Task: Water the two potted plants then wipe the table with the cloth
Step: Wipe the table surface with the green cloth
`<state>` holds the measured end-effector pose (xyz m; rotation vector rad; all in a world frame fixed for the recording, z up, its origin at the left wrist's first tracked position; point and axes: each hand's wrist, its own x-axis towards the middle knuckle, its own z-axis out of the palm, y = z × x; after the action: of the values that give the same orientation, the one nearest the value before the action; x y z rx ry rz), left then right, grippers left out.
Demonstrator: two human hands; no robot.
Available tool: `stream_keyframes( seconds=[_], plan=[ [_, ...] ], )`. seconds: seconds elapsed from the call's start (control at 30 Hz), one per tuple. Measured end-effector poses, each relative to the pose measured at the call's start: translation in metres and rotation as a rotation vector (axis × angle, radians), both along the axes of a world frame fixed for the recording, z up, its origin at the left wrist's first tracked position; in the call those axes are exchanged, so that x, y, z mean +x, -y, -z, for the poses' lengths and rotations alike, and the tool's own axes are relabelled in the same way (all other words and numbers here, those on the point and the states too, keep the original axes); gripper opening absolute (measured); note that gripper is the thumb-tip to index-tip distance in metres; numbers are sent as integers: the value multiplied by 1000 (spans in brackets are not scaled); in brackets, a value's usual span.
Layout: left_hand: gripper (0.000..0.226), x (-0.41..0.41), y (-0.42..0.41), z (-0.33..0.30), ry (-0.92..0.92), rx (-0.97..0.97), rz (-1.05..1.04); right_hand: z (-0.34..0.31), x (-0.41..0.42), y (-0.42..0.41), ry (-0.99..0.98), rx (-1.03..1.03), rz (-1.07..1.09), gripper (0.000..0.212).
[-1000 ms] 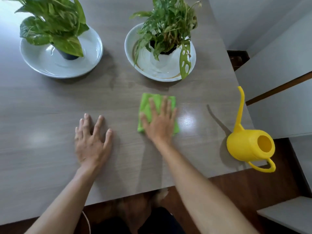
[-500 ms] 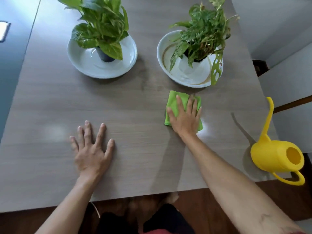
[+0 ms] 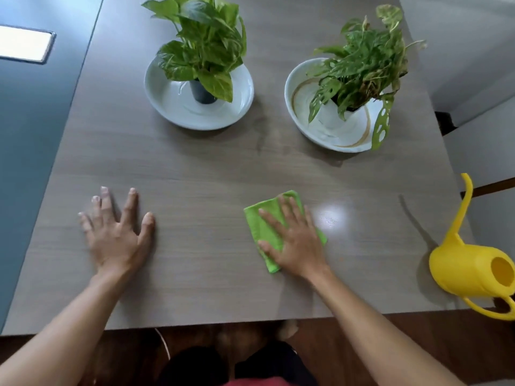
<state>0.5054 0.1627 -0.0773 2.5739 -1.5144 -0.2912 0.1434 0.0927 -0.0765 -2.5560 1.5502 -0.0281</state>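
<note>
Grey wood-grain table [image 3: 211,174] fills the view, with dark floor showing past its near edge and a blue-grey surface along the 9 o'clock side. At 11 o'clock a broad-leaved plant [image 3: 203,43] stands in a dark pot inside a white dish [image 3: 167,112]. At 1 o'clock a second, finer-leaved plant [image 3: 365,65] sits in a white pot inside a bowl [image 3: 292,90] marked with a brown ring; one holed leaf hangs over the bowl's near rim. The two dishes are well apart.

Right hand [image 3: 295,243] lies flat on the folded green cloth [image 3: 262,227], fingers straight and slightly spread, pressing it to the table at about 5 o'clock from the table's middle. A bright glare spot sits just beside the cloth toward 3 o'clock. Left hand [image 3: 117,235] rests palm-down on the bare tabletop at 8 o'clock, fingers splayed, holding nothing.

Yellow can [image 3: 468,271] stands at the table's corner at 4 o'clock, spout pointing up and away, handle overhanging the edge.
</note>
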Motion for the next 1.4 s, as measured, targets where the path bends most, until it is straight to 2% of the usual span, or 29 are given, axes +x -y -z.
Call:
stream_keyframes(
  seconds=[0.13, 0.2, 0.27, 0.37, 0.47, 0.6, 0.7, 0.9, 1.0, 1.1, 1.27, 1.4],
  plan=[
    [66, -1, 5, 2, 18, -24, -16, -7, 7, 77, -87, 13, 275, 71],
    [66, 1, 4, 6, 17, -33, -12, -10, 38, 112, -93, 20, 384, 70],
    [66, 2, 3, 7, 23, -39, -13, -12, 82, 129, -90, 19, 406, 69],
    [65, 0, 4, 3, 6, -48, -16, -12, 152, 105, -58, 6, 239, 68],
    [62, 10, 7, -8, -96, -145, -50, -4, 195, 38, 24, 9, 19, 68],
    [63, 44, -2, -14, -99, -224, -147, 9, 167, -39, 113, -19, -274, 67],
    [67, 77, -22, -12, -60, -155, -268, 11, 112, -37, 89, -35, -367, 68],
    [70, 116, -55, -1, 7, 6, -269, 0, 66, 63, -71, -29, 6, 71],
    [68, 117, -53, 4, 24, -6, -276, -3, 94, 100, -95, -11, 125, 70],
    [65, 118, -53, 5, 33, -16, -279, -3, 151, 105, -69, 14, 150, 69],
    [56, 119, -54, 1, -3, -63, -287, -3, 250, 36, 28, -12, -146, 68],
    [54, 142, -53, -11, -39, -218, -261, 6, 270, -42, 92, -18, -490, 67]
  ],
)
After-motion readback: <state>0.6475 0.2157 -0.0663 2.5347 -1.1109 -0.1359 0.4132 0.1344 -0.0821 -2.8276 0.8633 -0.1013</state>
